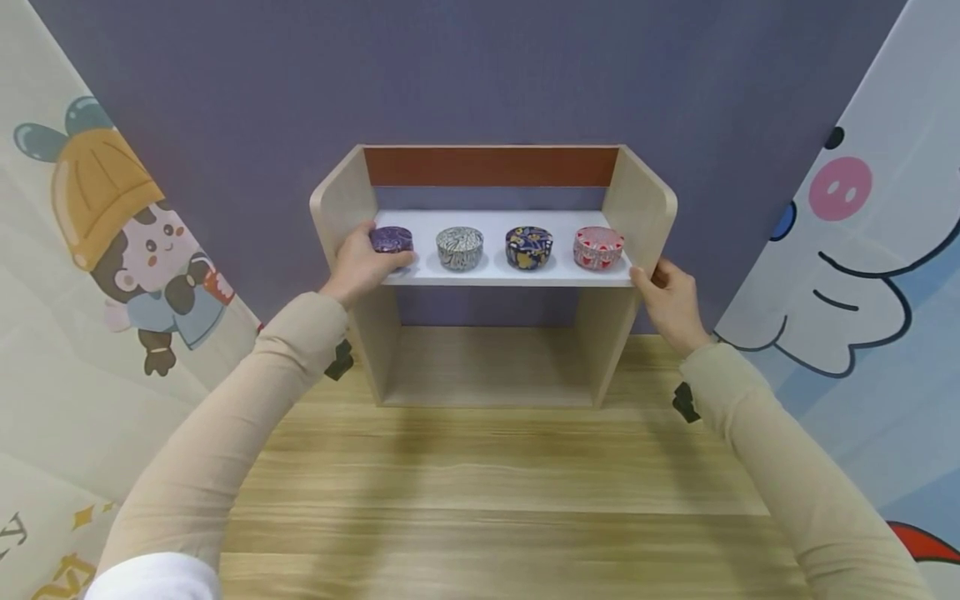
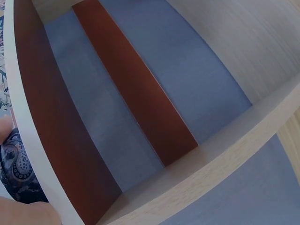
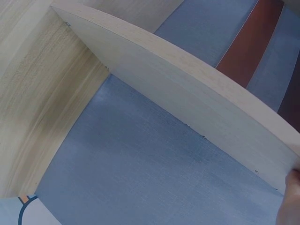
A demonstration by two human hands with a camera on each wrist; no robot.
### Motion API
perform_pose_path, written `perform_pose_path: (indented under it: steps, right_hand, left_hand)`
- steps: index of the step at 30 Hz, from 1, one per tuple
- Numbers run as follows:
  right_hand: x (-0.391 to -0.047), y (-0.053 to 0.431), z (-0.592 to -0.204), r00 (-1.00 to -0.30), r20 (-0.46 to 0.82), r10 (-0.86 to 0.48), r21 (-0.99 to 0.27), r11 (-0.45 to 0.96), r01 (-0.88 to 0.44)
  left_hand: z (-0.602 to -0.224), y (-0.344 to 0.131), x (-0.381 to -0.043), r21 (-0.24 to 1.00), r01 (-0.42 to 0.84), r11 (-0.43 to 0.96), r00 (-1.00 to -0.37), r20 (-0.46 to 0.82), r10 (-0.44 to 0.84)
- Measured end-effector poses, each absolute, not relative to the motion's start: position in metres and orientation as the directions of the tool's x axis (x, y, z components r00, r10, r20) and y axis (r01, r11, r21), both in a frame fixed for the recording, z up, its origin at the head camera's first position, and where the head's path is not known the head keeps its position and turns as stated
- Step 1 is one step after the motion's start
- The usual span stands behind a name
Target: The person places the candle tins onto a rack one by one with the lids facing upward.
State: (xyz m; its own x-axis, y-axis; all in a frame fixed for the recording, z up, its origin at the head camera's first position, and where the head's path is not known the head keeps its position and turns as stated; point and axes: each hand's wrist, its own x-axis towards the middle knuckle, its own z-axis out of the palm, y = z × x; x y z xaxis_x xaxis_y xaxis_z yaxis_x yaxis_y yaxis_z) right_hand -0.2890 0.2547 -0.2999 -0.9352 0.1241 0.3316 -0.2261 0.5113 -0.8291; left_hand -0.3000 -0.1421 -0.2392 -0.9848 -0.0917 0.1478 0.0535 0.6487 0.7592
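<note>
My left hand (image 1: 362, 265) grips a round purple patterned tin (image 1: 392, 240) at the left end of the white upper shelf (image 1: 495, 278), thumb in front and fingers at its far side. The left wrist view shows only part of this tin (image 2: 20, 161), past the shelf's edge. With my right hand (image 1: 669, 302) I hold the front edge of the right side panel (image 1: 647, 200) of a small wooden shelf unit. Along the upper shelf stand a grey-white tin (image 1: 460, 248), a navy-and-yellow tin (image 1: 528, 248) and a pink-red tin (image 1: 597, 248), spaced apart.
Below the white shelf is an open lower compartment with a wooden base (image 1: 487, 367). A reddish-brown rail (image 1: 491, 167) spans the unit's top back. The unit stands on a wood-grain table (image 1: 510, 492) against a blue-grey backdrop (image 1: 487, 67). Cartoon-printed sheets (image 1: 885, 275) flank it.
</note>
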Motion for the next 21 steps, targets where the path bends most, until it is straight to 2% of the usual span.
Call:
perform_pose_path:
  steps: [21]
  right_hand:
    - [-0.2884,0.2539,-0.2999,-0.936,0.326,0.133,-0.835,0.506,-0.219]
  left_hand:
    - [-0.2396,-0.1424,-0.2988,0.755,0.071,0.652,-0.986,0.153,-0.070]
